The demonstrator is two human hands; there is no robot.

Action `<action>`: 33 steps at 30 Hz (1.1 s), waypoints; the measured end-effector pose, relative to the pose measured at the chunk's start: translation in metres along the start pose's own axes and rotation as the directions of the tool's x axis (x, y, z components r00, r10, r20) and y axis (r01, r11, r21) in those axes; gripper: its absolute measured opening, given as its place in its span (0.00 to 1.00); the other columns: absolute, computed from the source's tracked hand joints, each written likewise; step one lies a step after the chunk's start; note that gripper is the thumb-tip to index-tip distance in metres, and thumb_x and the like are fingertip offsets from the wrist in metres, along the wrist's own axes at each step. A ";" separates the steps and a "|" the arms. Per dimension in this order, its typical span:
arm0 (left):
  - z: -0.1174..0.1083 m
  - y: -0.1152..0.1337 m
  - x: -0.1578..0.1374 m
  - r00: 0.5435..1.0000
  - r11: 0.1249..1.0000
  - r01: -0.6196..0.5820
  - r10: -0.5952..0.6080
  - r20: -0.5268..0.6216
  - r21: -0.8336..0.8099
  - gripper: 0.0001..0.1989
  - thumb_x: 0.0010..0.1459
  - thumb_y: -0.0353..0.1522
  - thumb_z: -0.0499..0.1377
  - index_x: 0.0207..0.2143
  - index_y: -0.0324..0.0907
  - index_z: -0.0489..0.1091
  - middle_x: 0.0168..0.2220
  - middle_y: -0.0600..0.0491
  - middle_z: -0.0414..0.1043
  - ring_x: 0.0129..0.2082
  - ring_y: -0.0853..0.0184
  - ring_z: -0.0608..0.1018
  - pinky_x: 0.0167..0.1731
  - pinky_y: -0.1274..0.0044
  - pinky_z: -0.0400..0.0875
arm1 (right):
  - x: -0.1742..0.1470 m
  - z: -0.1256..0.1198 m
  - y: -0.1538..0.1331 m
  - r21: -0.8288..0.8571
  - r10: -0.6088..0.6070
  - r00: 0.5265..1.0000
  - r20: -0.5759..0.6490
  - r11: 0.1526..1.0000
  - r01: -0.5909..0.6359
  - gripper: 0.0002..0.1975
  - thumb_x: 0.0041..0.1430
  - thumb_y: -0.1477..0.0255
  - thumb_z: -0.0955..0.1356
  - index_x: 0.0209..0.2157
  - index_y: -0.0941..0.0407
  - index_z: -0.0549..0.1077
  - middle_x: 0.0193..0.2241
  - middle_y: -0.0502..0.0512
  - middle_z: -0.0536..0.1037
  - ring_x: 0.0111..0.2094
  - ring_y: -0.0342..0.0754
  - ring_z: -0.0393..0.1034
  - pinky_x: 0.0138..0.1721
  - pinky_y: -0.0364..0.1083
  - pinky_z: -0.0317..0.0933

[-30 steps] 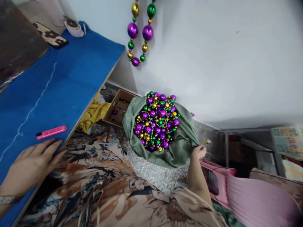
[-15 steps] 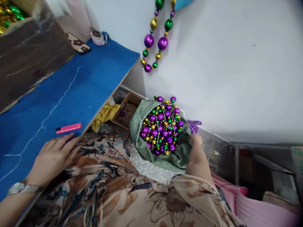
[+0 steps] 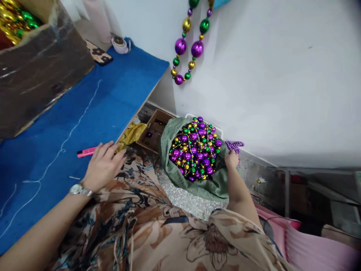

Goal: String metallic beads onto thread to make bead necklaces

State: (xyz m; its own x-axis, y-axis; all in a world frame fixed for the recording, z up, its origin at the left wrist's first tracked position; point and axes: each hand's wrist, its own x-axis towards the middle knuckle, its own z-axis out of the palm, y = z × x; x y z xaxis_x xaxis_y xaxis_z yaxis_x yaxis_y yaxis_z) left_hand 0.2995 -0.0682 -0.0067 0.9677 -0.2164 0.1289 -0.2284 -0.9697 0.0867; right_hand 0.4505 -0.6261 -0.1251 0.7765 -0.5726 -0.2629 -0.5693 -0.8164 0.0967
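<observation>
On the floor by the wall stands a green cloth sack (image 3: 197, 189), its mouth wide around a heap of purple, green and gold bead necklaces (image 3: 194, 148). My right hand (image 3: 232, 160) is closed on the sack's right rim. Purple beaded strands (image 3: 235, 146) lie just beyond that hand. My left hand (image 3: 105, 165) holds nothing; its fingers are stretched and spread over the blue table's edge. Beside these fingertips lies a pink highlighter (image 3: 87, 151), its right end partly covered by the hand.
The blue table (image 3: 121, 90) bears a large taped box (image 3: 42, 75), a patterned phone (image 3: 98, 53), a small cup (image 3: 120, 45) and white string (image 3: 81, 117). A big-bead necklace (image 3: 180, 46) hangs ahead. A cardboard box (image 3: 152, 131) sits left of the sack; a pink chair (image 3: 307, 244) is at right.
My left hand has moved right and forward along the table edge. Bead strands at the sack's far side sit lower inside it. My right hand stays at the rim.
</observation>
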 end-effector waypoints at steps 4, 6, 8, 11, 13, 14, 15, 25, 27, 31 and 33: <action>-0.006 -0.006 0.053 0.997 0.997 0.068 -0.069 0.040 0.041 0.20 0.64 0.33 0.49 0.55 0.34 0.67 0.65 0.35 0.53 0.68 0.45 0.49 0.64 0.51 0.42 | 0.007 -0.008 -0.045 0.065 -0.153 0.988 -0.002 0.986 0.153 0.25 0.69 0.63 0.51 0.54 0.56 0.69 0.47 0.64 0.75 0.45 0.51 0.70 0.44 0.45 0.61; -0.003 -0.011 0.082 0.995 0.995 0.098 -0.099 0.032 0.031 0.21 0.65 0.33 0.48 0.56 0.35 0.66 0.68 0.37 0.46 0.69 0.44 0.44 0.63 0.50 0.39 | 0.015 -0.014 -0.069 0.087 -0.222 0.975 0.003 0.971 0.221 0.26 0.69 0.61 0.50 0.53 0.56 0.70 0.45 0.62 0.76 0.43 0.50 0.70 0.44 0.44 0.60; 0.004 -0.017 0.109 0.991 0.992 0.130 -0.130 0.034 0.007 0.21 0.64 0.34 0.49 0.56 0.36 0.66 0.69 0.39 0.42 0.69 0.44 0.42 0.63 0.49 0.38 | 0.026 -0.019 -0.092 0.100 -0.268 0.963 0.006 0.959 0.266 0.26 0.69 0.60 0.50 0.54 0.57 0.70 0.46 0.62 0.76 0.44 0.50 0.70 0.45 0.44 0.59; 0.016 -0.026 0.146 0.986 0.987 0.162 -0.160 0.056 -0.021 0.24 0.62 0.34 0.51 0.60 0.40 0.64 0.70 0.42 0.39 0.69 0.45 0.42 0.63 0.50 0.37 | 0.045 -0.023 -0.125 0.106 -0.306 0.952 0.015 0.947 0.303 0.26 0.70 0.61 0.50 0.55 0.58 0.69 0.47 0.62 0.76 0.46 0.50 0.69 0.46 0.44 0.59; 0.023 -0.034 0.172 0.981 0.983 0.180 -0.176 0.087 -0.034 0.27 0.61 0.36 0.53 0.62 0.42 0.61 0.70 0.42 0.38 0.69 0.43 0.42 0.62 0.50 0.37 | 0.058 -0.022 -0.146 0.099 -0.318 0.948 0.026 0.944 0.314 0.26 0.70 0.61 0.50 0.54 0.57 0.69 0.47 0.62 0.76 0.48 0.51 0.68 0.47 0.44 0.59; 0.026 -0.038 0.186 0.977 0.981 0.189 -0.185 0.110 -0.035 0.28 0.60 0.37 0.54 0.63 0.42 0.60 0.70 0.42 0.37 0.69 0.42 0.43 0.62 0.49 0.37 | 0.065 -0.021 -0.157 0.094 -0.321 0.946 0.033 0.944 0.317 0.26 0.70 0.61 0.51 0.54 0.57 0.70 0.47 0.63 0.76 0.48 0.51 0.69 0.48 0.45 0.59; 0.029 -0.043 0.201 0.972 0.980 0.198 -0.191 0.137 -0.034 0.30 0.59 0.39 0.55 0.63 0.42 0.59 0.70 0.41 0.37 0.68 0.40 0.43 0.61 0.49 0.38 | 0.072 -0.018 -0.168 0.088 -0.324 0.945 0.040 0.944 0.319 0.26 0.70 0.61 0.51 0.54 0.57 0.70 0.47 0.63 0.76 0.48 0.52 0.69 0.48 0.45 0.59; 0.071 -0.081 0.275 0.976 0.989 0.139 -0.129 0.173 -0.046 0.37 0.60 0.45 0.54 0.68 0.48 0.45 0.71 0.41 0.32 0.68 0.36 0.41 0.60 0.46 0.40 | 0.162 0.010 -0.258 -0.029 -0.321 0.940 0.120 0.945 0.326 0.23 0.67 0.62 0.55 0.57 0.55 0.67 0.51 0.67 0.71 0.50 0.57 0.68 0.50 0.52 0.61; 0.074 -0.080 0.274 0.979 0.989 0.140 -0.131 0.155 -0.045 0.36 0.61 0.45 0.52 0.68 0.48 0.45 0.71 0.44 0.32 0.68 0.37 0.41 0.61 0.46 0.39 | 0.180 0.018 -0.273 -0.063 -0.329 0.931 0.155 0.938 0.342 0.24 0.66 0.59 0.58 0.57 0.53 0.67 0.54 0.66 0.69 0.52 0.58 0.66 0.51 0.54 0.61; 0.077 -0.079 0.273 0.980 0.989 0.145 -0.140 0.144 -0.023 0.35 0.62 0.45 0.51 0.68 0.50 0.45 0.71 0.46 0.29 0.68 0.38 0.42 0.62 0.47 0.39 | 0.211 0.041 -0.295 -0.130 -0.308 0.915 0.262 0.928 0.349 0.32 0.57 0.49 0.64 0.60 0.48 0.65 0.58 0.65 0.64 0.57 0.65 0.61 0.52 0.60 0.59; 0.078 -0.079 0.275 0.977 0.989 0.147 -0.144 0.155 -0.008 0.35 0.62 0.46 0.51 0.68 0.50 0.44 0.71 0.45 0.29 0.68 0.38 0.42 0.62 0.47 0.40 | 0.223 0.052 -0.301 -0.154 -0.289 0.901 0.323 0.924 0.351 0.38 0.52 0.44 0.66 0.60 0.48 0.64 0.59 0.67 0.63 0.57 0.66 0.60 0.53 0.62 0.58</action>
State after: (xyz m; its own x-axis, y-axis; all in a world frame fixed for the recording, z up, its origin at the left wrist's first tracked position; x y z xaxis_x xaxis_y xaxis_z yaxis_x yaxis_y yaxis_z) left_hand 0.5918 -0.0597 -0.0550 0.9952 -0.0894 -0.0395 -0.0845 -0.9901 0.1124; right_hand 0.7812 -0.5047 -0.2626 0.7773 -0.2564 -0.5746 -0.2117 -0.9665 0.1449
